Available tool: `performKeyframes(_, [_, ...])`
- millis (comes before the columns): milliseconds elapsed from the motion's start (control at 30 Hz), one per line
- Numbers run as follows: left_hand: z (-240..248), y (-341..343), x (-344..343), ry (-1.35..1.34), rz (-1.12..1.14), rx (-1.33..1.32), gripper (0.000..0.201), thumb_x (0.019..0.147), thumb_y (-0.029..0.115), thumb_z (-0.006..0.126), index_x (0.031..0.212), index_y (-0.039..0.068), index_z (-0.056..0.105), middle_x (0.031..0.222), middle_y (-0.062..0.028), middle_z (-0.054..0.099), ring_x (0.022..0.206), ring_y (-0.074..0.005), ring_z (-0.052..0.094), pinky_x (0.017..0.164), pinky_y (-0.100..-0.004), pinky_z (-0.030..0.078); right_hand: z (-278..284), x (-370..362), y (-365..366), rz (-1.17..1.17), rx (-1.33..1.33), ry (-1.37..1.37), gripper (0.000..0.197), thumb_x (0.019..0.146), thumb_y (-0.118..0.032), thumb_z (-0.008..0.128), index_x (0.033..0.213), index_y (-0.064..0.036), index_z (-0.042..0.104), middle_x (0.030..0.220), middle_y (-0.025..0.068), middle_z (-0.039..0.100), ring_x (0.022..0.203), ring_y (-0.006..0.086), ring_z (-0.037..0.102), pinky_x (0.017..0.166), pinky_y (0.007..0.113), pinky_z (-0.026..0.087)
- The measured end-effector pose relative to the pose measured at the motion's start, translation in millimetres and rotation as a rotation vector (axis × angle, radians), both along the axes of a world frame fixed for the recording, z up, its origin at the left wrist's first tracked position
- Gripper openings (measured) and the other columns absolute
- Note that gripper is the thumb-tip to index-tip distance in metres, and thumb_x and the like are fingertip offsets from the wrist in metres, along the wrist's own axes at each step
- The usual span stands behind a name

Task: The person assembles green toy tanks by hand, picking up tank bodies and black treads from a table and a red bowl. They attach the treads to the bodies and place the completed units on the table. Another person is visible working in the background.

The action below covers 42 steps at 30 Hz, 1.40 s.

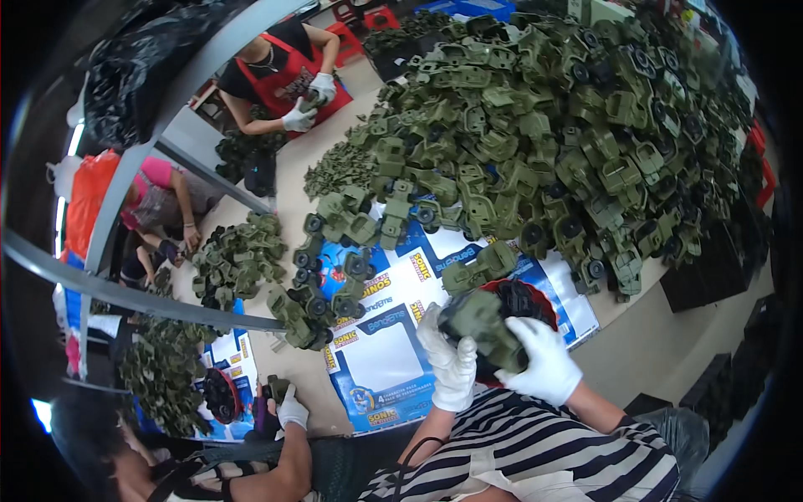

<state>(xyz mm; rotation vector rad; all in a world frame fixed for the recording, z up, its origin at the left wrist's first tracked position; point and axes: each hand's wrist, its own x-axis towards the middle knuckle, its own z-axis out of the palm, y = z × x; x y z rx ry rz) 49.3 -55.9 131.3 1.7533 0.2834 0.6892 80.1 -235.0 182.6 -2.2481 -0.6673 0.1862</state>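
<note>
Both of my hands wear white gloves. Between them is an olive-green toy truck [483, 325], slightly blurred and lifted above the table. My left hand [450, 360] is closed around its left side, with the thumb up. From the right, my right hand [542, 361] grips the truck's near right end. Directly behind the held truck is a red bowl [554, 303] of black parts, partly hidden by it; the parts look like small wheels. Another green toy truck [481, 266] lies just beyond, on the printed sheet [381, 364].
A large heap of green toy trucks [535, 125] covers the far right of the table. Several wheeled trucks [318, 289] stand to the left. A metal frame [167, 309] crosses the left side. Co-workers sit left and far; a gloved co-worker's hand [293, 410] is near left. Black crates [707, 268] stand right.
</note>
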Motion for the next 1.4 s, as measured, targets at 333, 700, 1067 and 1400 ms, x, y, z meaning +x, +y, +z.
performKeyframes(333, [-65,79,-70,0.537,0.215,-0.413,0.045,0.1,0.031,0.058,0.135,0.006,0.047,0.114,-0.0079,0.056,0.102,-0.0154,0.056,0.083,-0.033,0.052,-49,25,-155,-0.35,-0.005,-0.1,0.073,0.064,-0.014,0.083,0.13,-0.0035,0.053,0.129,0.0185,0.056,0.119,0.0335,0.055,0.102,0.039,0.044])
performKeyframes(700, [-118,38,-64,0.791,-0.322,-0.756,0.062,0.099,0.04,0.054,0.144,0.001,0.036,0.132,-0.0173,0.053,0.108,-0.0296,0.062,0.081,-0.0415,0.057,-134,56,-195,-0.271,0.312,0.801,0.071,0.08,-0.027,0.075,0.14,-0.0031,0.047,0.131,0.011,0.057,0.122,0.0185,0.052,0.103,0.033,0.042])
performKeyframes(1067, [-113,74,-14,0.731,-0.043,0.184,0.056,0.092,0.034,0.065,0.132,-0.002,0.051,0.117,-0.0184,0.062,0.108,-0.0296,0.059,0.088,-0.038,0.051,-164,44,-100,-0.75,-0.49,-0.147,0.086,0.063,-0.046,0.082,0.137,-0.0158,0.049,0.142,0.0202,0.044,0.131,0.0379,0.042,0.102,0.052,0.035])
performKeyframes(1400, [-115,83,153,0.559,-0.656,0.651,0.066,0.074,0.043,0.074,0.13,0.011,0.06,0.127,-0.0201,0.059,0.121,-0.0343,0.055,0.103,-0.0379,0.044,-144,37,-88,-0.548,-0.363,-0.184,0.07,0.074,-0.024,0.077,0.136,-0.0142,0.048,0.145,0.0203,0.041,0.132,0.0394,0.04,0.102,0.054,0.034])
